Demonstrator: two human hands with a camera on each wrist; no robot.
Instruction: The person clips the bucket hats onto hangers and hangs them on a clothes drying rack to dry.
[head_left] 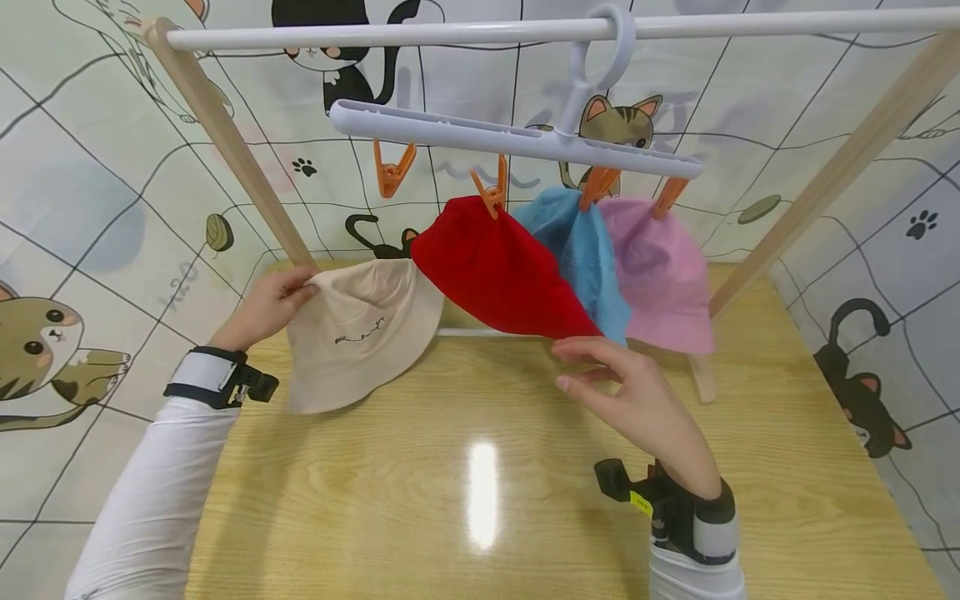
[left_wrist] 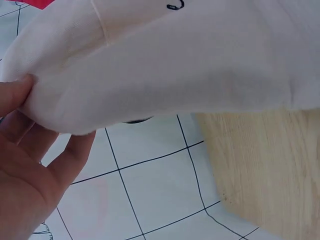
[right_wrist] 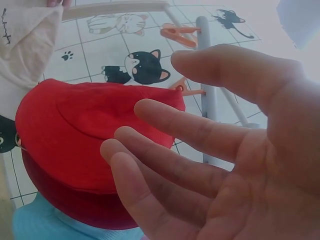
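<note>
My left hand (head_left: 272, 307) pinches the edge of a cream bucket hat (head_left: 367, 333) with dark lettering, holding it up at the left of the rack. In the left wrist view the thumb of that hand (left_wrist: 35, 170) lies on the cloth and the fingers are behind it. A red bucket hat (head_left: 502, 267) hangs by an orange clip (head_left: 491, 192) from the pale hanger (head_left: 517, 143). Close to the red brim is my right hand (head_left: 637, 396), its fingers loosely spread and holding nothing in the right wrist view. Another orange clip (head_left: 392, 169) on the hanger holds nothing.
Blue (head_left: 573, 246) and pink (head_left: 656, 275) bucket hats hang clipped at the hanger's right. The hanger hooks over a white rail (head_left: 390, 35) between wooden posts (head_left: 232, 150). Below lies a wooden tabletop (head_left: 390, 483), with cat-print sheeting behind and at the sides.
</note>
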